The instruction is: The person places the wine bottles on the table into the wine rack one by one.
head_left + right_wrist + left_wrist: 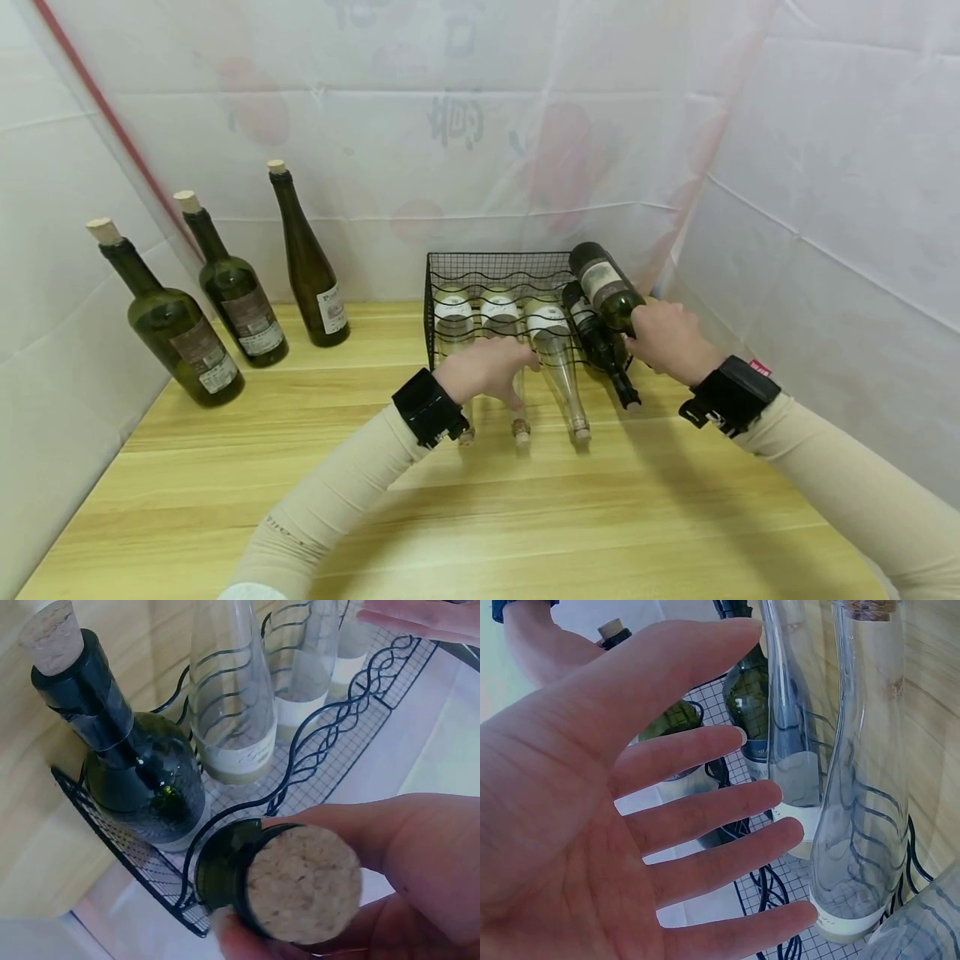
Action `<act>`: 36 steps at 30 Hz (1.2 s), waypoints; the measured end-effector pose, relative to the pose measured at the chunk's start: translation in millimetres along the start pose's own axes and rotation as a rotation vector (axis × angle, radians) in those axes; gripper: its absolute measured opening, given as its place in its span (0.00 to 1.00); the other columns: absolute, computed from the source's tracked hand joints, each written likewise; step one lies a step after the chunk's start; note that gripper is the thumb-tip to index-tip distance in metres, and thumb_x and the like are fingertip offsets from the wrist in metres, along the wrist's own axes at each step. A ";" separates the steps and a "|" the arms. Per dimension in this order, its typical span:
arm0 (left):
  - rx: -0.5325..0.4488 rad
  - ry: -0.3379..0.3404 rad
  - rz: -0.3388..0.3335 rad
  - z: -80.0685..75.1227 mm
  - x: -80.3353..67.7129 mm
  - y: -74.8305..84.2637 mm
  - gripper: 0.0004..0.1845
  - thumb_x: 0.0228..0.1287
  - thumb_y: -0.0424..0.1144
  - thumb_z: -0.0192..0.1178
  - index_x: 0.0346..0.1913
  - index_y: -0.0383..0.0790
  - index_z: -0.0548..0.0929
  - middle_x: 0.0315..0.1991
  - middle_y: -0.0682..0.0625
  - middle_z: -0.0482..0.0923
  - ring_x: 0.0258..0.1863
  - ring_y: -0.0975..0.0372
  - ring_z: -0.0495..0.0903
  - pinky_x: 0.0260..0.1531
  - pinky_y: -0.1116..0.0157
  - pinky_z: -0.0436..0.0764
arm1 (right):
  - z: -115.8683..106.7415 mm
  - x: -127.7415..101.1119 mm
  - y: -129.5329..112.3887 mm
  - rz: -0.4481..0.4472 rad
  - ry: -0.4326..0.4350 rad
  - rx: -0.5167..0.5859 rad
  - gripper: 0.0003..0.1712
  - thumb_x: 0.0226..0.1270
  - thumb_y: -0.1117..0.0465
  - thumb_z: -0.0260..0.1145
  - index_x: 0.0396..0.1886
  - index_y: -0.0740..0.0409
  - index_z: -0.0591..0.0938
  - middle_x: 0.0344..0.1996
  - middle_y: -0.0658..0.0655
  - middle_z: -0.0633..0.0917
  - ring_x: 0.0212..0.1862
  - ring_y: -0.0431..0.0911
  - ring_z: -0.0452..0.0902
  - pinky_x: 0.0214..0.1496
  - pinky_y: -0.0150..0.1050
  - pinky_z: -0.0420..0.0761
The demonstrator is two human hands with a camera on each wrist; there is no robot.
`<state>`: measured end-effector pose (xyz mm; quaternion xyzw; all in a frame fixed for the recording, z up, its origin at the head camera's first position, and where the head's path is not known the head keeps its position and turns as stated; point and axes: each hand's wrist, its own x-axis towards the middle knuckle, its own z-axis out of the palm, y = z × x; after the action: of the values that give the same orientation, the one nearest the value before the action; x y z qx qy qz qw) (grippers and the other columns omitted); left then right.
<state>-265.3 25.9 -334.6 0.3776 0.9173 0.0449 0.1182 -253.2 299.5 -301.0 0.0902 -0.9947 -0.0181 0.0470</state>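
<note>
A black wire rack (pixel 450 271) sits on the wooden table (pixel 525 517) against the back wall. Three clear bottles (pixel 555 350) lie in it, corked necks pointing toward me. A dark bottle (pixel 596 337) lies in the rack's rightmost slot. My right hand (pixel 663 337) grips the neck of a dark green bottle (pixel 603 283), tilted above that right end. Its cork (pixel 300 885) fills the right wrist view. My left hand (pixel 495 367) is open with straight, spread fingers (pixel 705 817) over the necks of the left clear bottles (pixel 855 787). Contact cannot be told.
Three dark green corked bottles stand at the left: one nearest me (pixel 176 333), one in the middle (pixel 240 304), and a slim one (pixel 311 267) by the back wall. White sheeting closes in the table at the left, back and right.
</note>
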 end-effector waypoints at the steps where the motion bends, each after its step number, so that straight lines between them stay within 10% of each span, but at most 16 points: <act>1: 0.003 0.000 0.000 0.1 0.0 -0.2 0.39 0.53 0.50 0.80 0.69 0.50 0.78 0.69 0.51 0.78 0.64 0.57 0.80 0.55 0.57 0.86 | -0.5 0.4 -0.6 0.000 -0.007 0.003 0.16 0.68 0.59 0.66 0.21 0.59 0.77 0.20 0.58 0.76 0.19 0.50 0.75 0.15 0.38 0.68; 15: -0.008 0.004 -0.007 -0.2 -1.1 0.1 0.37 0.53 0.46 0.80 0.68 0.51 0.79 0.66 0.50 0.80 0.52 0.60 0.85 0.39 0.67 0.87 | -1.1 4.5 -4.6 0.027 -0.224 0.008 0.14 0.68 0.65 0.60 0.19 0.57 0.78 0.19 0.57 0.79 0.21 0.49 0.75 0.21 0.36 0.72; 28: -0.015 -0.004 -0.023 1.0 -2.5 -1.0 0.37 0.53 0.45 0.79 0.68 0.52 0.79 0.68 0.50 0.79 0.55 0.59 0.85 0.49 0.63 0.88 | 0.5 6.7 -7.8 -0.043 -0.283 -0.058 0.16 0.73 0.65 0.58 0.21 0.59 0.76 0.18 0.54 0.73 0.22 0.47 0.69 0.28 0.37 0.66; 36: -0.027 0.001 -0.003 0.5 -4.2 -5.2 0.38 0.53 0.48 0.79 0.69 0.49 0.79 0.70 0.51 0.77 0.62 0.57 0.82 0.60 0.58 0.85 | 0.3 4.6 -2.1 -0.007 -0.316 0.091 0.20 0.73 0.68 0.52 0.17 0.53 0.70 0.13 0.52 0.69 0.17 0.44 0.65 0.24 0.35 0.63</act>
<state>-265.8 19.2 -335.2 0.3745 0.9172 0.0573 0.1230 -257.3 296.6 -301.0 0.0919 -0.9891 0.0125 -0.1143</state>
